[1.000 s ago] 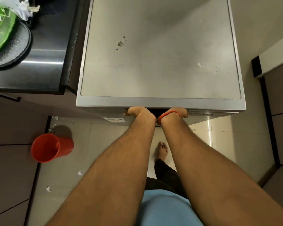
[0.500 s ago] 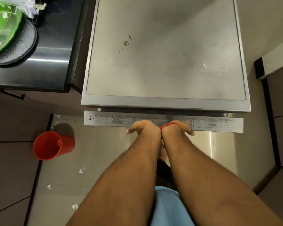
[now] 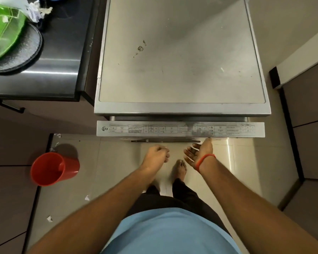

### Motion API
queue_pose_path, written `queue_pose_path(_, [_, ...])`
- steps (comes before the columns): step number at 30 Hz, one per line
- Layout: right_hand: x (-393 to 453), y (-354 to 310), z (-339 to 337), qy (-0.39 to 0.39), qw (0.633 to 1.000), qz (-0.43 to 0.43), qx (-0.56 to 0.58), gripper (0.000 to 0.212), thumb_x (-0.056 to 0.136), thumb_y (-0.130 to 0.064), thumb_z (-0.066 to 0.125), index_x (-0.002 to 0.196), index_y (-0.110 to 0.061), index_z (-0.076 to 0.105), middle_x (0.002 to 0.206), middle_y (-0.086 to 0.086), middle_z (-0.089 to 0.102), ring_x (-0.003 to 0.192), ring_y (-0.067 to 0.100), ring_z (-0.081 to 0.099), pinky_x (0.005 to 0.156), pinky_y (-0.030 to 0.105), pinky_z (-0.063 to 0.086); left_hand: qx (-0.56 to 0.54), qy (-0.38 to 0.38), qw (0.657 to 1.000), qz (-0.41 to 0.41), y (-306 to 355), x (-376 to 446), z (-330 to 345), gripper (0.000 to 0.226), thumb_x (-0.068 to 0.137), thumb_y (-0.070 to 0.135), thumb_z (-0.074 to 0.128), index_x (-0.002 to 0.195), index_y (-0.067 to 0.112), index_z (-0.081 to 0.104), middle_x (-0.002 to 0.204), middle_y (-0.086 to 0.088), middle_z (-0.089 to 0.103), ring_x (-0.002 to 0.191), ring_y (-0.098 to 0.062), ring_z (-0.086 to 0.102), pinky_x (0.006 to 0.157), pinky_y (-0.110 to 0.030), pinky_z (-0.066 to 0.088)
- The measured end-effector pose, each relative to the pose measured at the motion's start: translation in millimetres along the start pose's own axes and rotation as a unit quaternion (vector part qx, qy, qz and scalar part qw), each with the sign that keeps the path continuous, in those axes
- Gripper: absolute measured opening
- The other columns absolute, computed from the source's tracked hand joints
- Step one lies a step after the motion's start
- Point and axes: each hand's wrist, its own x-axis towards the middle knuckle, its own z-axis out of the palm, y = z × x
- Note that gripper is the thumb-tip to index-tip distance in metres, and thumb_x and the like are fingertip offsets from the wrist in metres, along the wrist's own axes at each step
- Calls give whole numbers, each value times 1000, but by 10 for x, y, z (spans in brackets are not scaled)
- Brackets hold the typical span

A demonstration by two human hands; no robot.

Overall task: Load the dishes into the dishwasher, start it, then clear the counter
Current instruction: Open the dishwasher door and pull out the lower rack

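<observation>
Looking down from my head camera, the dishwasher [image 3: 180, 57] stands straight ahead of me, its grey top filling the upper middle of the view. Its door [image 3: 180, 128] is cracked open at the top: the upper edge with the printed program strip leans out toward me, and a dark gap shows between it and the body. That edge runs left to right across my front, and the handle slot sits just under it.

Both hands hang just below that edge, on my side of it. My right hand [image 3: 198, 153] is the nearer one: palm turned up and inward, fingers loosely spread, holding nothing, with its upper fingertip at or just short of the door's lower lip; I cannot tell if it touches. My left hand [image 3: 155, 155] is a little lower and clear of the door, fingers loosely curled, also holding nothing.

I judge the next move is to take the door's top edge and swing it down toward me, so I will need to step back; my bare foot is right under its path.

The dishes wait on the counter [image 3: 50, 76] at far left: a green bowl [image 3: 4, 32] resting on a dark plate [image 3: 26, 54]. A red cup [image 3: 52, 168] lies on the floor to my left.
</observation>
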Motion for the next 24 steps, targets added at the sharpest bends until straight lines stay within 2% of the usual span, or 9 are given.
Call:
queue_pose_path(1, [-87,26,-61,-17,997,-24,-66,51,103,-53,32,82,-12,56,78,9,61,79,25,62,86,40,46,52,-2,996,66,13,-16,-92,18,104,22,51,114,15,64,102,-2,66,92,-14,61,78,-26,48])
queue_pose_path(3, [-189,44,-188,-29,972,-122,-197,40,104,-43,42,78,-15,55,73,5,59,73,20,61,82,40,49,152,18,966,209,48,-25,-259,16,104,24,52,113,19,64,107,2,64,101,-12,60,88,-26,50])
queue_pose_path(7, [-251,-144,-130,-39,860,-384,-334,28,100,-32,54,82,-12,60,78,6,60,77,17,55,75,30,46,336,128,850,384,291,95,-437,32,97,22,59,129,19,59,128,-1,56,120,-16,48,101,-31,42])
queue_pose_path(9, [-232,-323,-46,-2,762,-482,-432,23,97,-31,59,90,-10,68,90,8,67,88,21,59,77,28,45,408,146,812,391,418,153,-492,46,97,26,60,141,19,51,140,-6,51,132,-23,43,112,-40,37])
queue_pose_path(10, [-182,-400,-33,5,705,-518,-484,23,95,-32,62,100,-11,70,101,9,68,99,23,60,86,30,46,441,141,804,374,449,176,-512,51,97,30,59,146,19,47,143,-7,50,136,-26,41,116,-43,33])
queue_pose_path(12, [-73,-499,-60,10,612,-512,-602,38,92,-38,63,123,-16,65,125,11,61,119,30,54,102,40,43,507,132,780,342,420,212,-532,57,98,35,55,151,20,40,149,-8,47,141,-28,38,119,-45,28])
queue_pose_path(16, [65,-379,-299,51,473,-489,-731,65,90,-43,61,148,-24,39,147,8,44,137,30,37,112,52,31,587,126,736,313,293,192,-541,65,100,43,50,157,21,26,157,-7,36,147,-28,29,122,-46,23])
queue_pose_path(18, [86,-283,-385,51,454,-497,-738,67,91,-42,61,150,-24,34,149,7,41,139,29,34,115,55,26,591,126,741,294,270,137,-491,64,101,45,47,157,20,27,157,-8,36,146,-28,30,122,-45,24])
queue_pose_path(24, [45,98,-747,37,450,-508,-733,63,92,-36,59,149,-23,36,147,7,41,139,29,34,116,58,23,617,134,735,247,-105,-174,-290,66,102,47,46,158,19,24,160,-8,31,148,-27,27,121,-44,25])
